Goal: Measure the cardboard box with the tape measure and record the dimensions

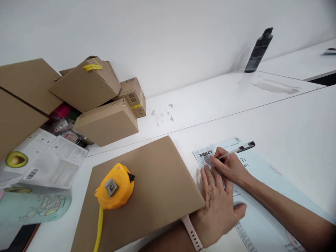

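Observation:
My right hand (232, 167) is closed around a pen (241, 148) with a clear barrel and a black end. Its tip is hidden behind my fingers, over the top left of a pale blue printed sheet (258, 175) marked "PONY". My left hand (216, 204) lies flat on the sheet just below, fingers stretched out, with a pale watch strap at the wrist. Left of it, a flat-topped cardboard box (157, 182) reaches over part of that wrist. On the box rests a yellow tape measure (118, 187) with some of its tape pulled out.
Several cardboard boxes (105, 122) are stacked at the back left against the wall. A white carton with an avocado picture (49, 161) and a mint-coloured bottle (39, 208) stand at the left. A dark bottle (258, 52) is at the back right of the white table (294, 122).

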Tool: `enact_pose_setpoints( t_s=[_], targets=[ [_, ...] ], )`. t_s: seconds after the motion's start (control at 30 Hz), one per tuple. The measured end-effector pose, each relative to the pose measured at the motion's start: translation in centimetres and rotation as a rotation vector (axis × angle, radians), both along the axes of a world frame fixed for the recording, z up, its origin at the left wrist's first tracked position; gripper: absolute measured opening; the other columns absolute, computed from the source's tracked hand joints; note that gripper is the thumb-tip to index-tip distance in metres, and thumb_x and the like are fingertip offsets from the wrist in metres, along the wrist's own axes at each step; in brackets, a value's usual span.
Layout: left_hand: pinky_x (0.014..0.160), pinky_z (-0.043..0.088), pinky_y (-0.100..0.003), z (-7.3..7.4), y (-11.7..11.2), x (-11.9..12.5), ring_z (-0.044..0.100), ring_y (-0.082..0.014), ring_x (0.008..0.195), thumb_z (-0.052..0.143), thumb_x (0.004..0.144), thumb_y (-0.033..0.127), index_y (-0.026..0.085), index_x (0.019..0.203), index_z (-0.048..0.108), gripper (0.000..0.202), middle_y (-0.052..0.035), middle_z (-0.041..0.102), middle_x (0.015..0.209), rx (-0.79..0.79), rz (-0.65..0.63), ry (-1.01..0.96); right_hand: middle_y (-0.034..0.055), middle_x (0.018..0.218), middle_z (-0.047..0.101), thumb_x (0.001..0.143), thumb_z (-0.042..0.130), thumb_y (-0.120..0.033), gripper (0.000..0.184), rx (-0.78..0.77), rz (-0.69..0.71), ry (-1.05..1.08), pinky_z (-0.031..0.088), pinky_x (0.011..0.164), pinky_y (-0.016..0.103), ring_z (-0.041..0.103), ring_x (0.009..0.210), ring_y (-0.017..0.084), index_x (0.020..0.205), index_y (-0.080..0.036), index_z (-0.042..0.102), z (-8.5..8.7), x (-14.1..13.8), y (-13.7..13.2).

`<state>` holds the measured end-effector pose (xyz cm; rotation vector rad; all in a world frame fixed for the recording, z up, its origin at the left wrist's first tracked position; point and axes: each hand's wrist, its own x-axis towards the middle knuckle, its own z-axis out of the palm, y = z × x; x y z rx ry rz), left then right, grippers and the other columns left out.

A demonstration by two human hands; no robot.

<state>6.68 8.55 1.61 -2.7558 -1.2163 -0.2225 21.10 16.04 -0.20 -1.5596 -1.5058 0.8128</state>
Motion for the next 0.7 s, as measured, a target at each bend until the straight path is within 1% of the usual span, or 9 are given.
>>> enact_pose_setpoints(
  t_s=[0.13, 0.3, 0.47, 0.57, 0.7],
  targets=[
    [0.121, 0.033, -0.058, -0.3, 0.0, 0.0, 0.039, -0.0405, 0.148, 0.035, 0.101, 0.062, 0.002, 0.149, 0.042, 0.078, -0.0262, 0.050, 0.151, 0.003, 0.007, -0.015, -0.0047, 0.052, 0.046, 0.086, 0.055, -0.043, 0.027, 0.005, -0.002, -0.024, 0.035, 0.051, 0.030, 0.042, 0.050, 0.015, 0.067, -0.027, 0.045, 0.0, 0.1, 0.0],
    [0.119, 0.035, -0.059, -0.9, -0.1, 0.1, 0.042, -0.0420, 0.146, 0.035, 0.100, 0.063, 0.003, 0.146, 0.047, 0.077, -0.0260, 0.054, 0.148, 0.032, 0.005, -0.026, -0.0052, 0.053, 0.045, 0.087, 0.054, -0.041, 0.027, 0.005, -0.027, -0.038, 0.035, 0.052, 0.030, 0.042, 0.051, 0.014, 0.067, -0.026, 0.044, 0.0, 0.2, 0.0],
    [0.122, 0.027, -0.057, -1.0, -0.1, 0.1, 0.043, -0.0411, 0.145, 0.036, 0.100, 0.064, 0.002, 0.147, 0.045, 0.078, -0.0276, 0.055, 0.147, 0.105, 0.014, -0.009, -0.0057, 0.053, 0.046, 0.088, 0.054, -0.042, 0.028, 0.009, -0.017, -0.047, 0.035, 0.052, 0.030, 0.041, 0.051, 0.014, 0.069, -0.026, 0.043, -0.3, 0.2, 0.0],
    [0.124, 0.023, -0.056, -0.9, -0.1, 0.1, 0.042, -0.0397, 0.146, 0.035, 0.099, 0.064, 0.003, 0.147, 0.045, 0.078, -0.0266, 0.055, 0.147, 0.111, 0.018, 0.004, -0.0057, 0.053, 0.046, 0.088, 0.054, -0.042, 0.027, 0.018, -0.011, -0.059, 0.034, 0.051, 0.029, 0.041, 0.050, 0.014, 0.068, -0.026, 0.044, -0.4, 0.3, 0.1],
    [0.124, 0.022, -0.056, -0.8, -0.1, 0.2, 0.043, -0.0400, 0.146, 0.034, 0.100, 0.064, 0.003, 0.147, 0.045, 0.078, -0.0261, 0.055, 0.147, 0.112, 0.019, 0.008, -0.0058, 0.052, 0.045, 0.087, 0.054, -0.040, 0.026, 0.013, -0.025, -0.065, 0.035, 0.051, 0.029, 0.042, 0.050, 0.014, 0.068, -0.026, 0.043, -0.2, 0.3, 0.0]
  ],
)
